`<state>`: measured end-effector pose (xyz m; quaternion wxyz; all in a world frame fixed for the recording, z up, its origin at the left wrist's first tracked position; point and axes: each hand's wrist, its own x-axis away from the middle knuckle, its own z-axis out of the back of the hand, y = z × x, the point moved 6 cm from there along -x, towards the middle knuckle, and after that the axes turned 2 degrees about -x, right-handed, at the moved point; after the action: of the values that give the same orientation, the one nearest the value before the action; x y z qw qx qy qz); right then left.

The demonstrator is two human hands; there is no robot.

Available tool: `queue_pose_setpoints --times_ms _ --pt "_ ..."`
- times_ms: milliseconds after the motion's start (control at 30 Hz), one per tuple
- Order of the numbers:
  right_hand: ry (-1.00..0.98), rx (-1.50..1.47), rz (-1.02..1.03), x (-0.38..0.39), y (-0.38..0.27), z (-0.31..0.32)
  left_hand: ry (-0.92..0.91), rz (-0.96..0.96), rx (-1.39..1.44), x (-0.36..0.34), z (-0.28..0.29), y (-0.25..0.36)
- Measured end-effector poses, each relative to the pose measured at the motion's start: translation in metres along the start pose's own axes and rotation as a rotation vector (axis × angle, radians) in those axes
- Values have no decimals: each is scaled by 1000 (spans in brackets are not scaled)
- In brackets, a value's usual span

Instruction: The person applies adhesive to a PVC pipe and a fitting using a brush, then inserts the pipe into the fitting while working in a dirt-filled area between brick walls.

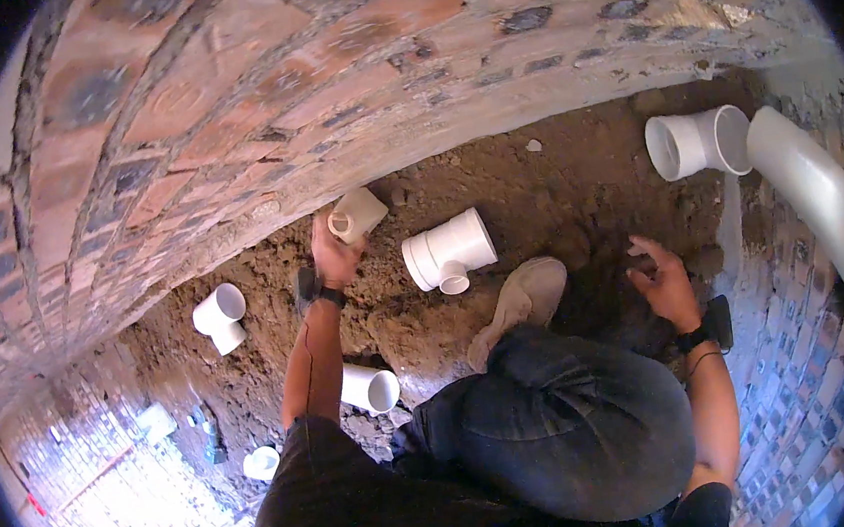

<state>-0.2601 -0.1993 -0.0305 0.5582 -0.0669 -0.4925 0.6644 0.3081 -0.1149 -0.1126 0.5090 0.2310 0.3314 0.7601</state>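
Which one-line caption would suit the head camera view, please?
Left hand grips a pale pipe fitting, right hand empty, a white tee on the soil between them.

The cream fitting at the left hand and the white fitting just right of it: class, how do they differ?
The cream fitting looks smaller; the white fitting is larger. The cream fitting is yellowish, the white fitting brighter. The cream fitting has the left hand on it; the white fitting lies on the soil, untouched. Both are pale pipe fittings.
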Motion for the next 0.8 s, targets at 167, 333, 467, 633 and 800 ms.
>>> queue_pose_setpoints --times_ms 167,333,467,633,800 --pt "48 16 3 14 13 3 -24 -2 1 -8 -11 -13" --pt "85 44 17 17 7 5 -112 264 369 -14 -13 -51" --pt "66 82 78 15 -5 -4 -198 736 1006 -16 -30 -67" --pt "70 124 23 24 -11 17 -234 474 650 -16 -26 -52" --pt "139 81 -3 56 -27 62 -55 23 -162 1 -23 -66"
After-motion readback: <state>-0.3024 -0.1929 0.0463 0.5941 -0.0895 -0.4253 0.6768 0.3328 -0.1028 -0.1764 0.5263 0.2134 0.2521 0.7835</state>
